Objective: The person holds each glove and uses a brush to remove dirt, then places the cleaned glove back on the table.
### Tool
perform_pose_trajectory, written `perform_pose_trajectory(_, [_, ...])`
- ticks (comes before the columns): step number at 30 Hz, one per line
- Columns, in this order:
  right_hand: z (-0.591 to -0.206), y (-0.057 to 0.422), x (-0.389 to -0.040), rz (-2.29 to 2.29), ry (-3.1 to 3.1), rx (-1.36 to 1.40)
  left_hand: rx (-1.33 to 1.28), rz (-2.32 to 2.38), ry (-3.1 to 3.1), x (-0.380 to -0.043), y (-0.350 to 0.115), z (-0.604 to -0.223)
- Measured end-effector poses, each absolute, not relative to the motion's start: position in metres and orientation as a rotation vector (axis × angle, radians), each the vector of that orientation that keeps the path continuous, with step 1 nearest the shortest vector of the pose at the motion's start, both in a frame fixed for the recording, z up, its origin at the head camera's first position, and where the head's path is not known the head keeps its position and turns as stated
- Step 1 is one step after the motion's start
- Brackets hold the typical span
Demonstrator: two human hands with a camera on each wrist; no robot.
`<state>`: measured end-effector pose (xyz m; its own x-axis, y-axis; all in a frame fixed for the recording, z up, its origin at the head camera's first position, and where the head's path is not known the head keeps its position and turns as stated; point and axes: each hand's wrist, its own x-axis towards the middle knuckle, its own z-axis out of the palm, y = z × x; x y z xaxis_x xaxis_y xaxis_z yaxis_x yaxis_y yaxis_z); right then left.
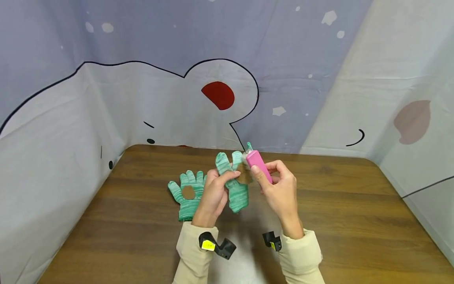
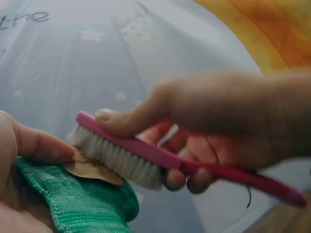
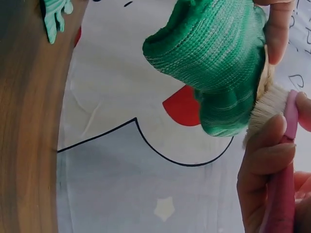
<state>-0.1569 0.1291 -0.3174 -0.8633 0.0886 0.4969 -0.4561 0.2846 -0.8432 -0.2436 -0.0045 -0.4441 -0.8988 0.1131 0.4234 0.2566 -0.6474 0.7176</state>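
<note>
My left hand (image 1: 212, 194) grips a green knitted glove (image 1: 238, 196) raised over the table, its thumb pressing beside a brown patch (image 2: 92, 171) on the glove. In my right hand (image 1: 285, 193) is a pink brush (image 1: 258, 161), thumb along its back and fingers wrapped below. The brush's pale bristles (image 2: 116, 155) lie against the patch in the left wrist view. From the right wrist view, the bristles (image 3: 266, 108) meet the patch at the glove's edge. Left of my left hand, a second green glove (image 1: 189, 206) lies flat, with a round brown patch (image 1: 188, 192) showing.
The brown wooden table (image 1: 340, 205) extends to both sides. Behind it hangs a printed cloth (image 1: 159, 102) with cartoon outlines and a red spot, and more cloth covers the sides. Each wrist bears a black camera mount (image 1: 217, 245) over a cream sleeve.
</note>
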Motion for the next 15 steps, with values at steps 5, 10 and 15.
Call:
perform_pose_trajectory(5, [-0.331, 0.133, -0.166, 1.566, -2.077, 0.298, -0.703, -2.704, -1.254, -0.248, -0.007, -0.449])
perform_pose_trajectory(10, [-0.334, 0.136, -0.170, 1.526, -2.089, 0.215, -0.696, -2.707, -1.260, -0.274, -0.005, -0.487])
perform_pose_trajectory(15, [-0.342, 0.141, -0.176, 1.452, -2.118, 0.141, -0.677, -2.736, -1.286, -0.277, -0.006, -0.496])
